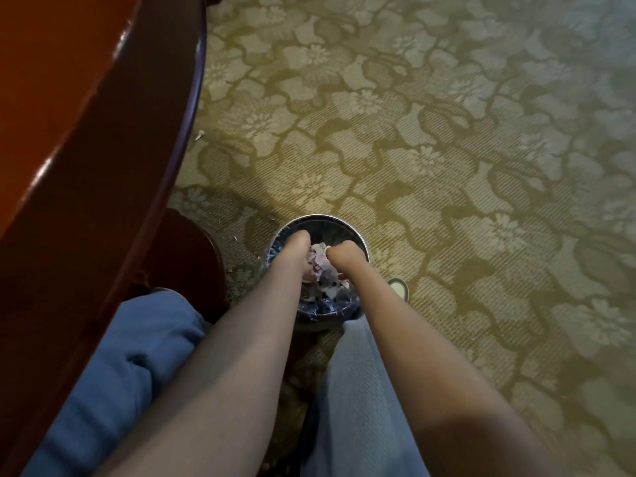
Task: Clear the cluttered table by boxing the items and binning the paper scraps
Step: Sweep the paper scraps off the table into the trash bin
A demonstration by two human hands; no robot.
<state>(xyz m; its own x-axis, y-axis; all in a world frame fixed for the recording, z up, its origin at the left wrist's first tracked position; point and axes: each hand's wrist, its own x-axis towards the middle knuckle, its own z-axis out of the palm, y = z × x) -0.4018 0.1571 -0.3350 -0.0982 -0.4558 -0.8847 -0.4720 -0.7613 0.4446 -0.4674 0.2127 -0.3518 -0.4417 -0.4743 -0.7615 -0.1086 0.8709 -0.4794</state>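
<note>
Red-brown wooden table (pixel 69 115) edges your left. Your left hand (pixel 296 251) and right hand (pixel 345 259) reach down into the lined bin (pixel 330 226) on the patterned carpet (pixel 447 132). Paper scraps (pixel 318 262) sit bunched between them. Your fingers are hidden, so whether either hand grips cannot be told.
</note>
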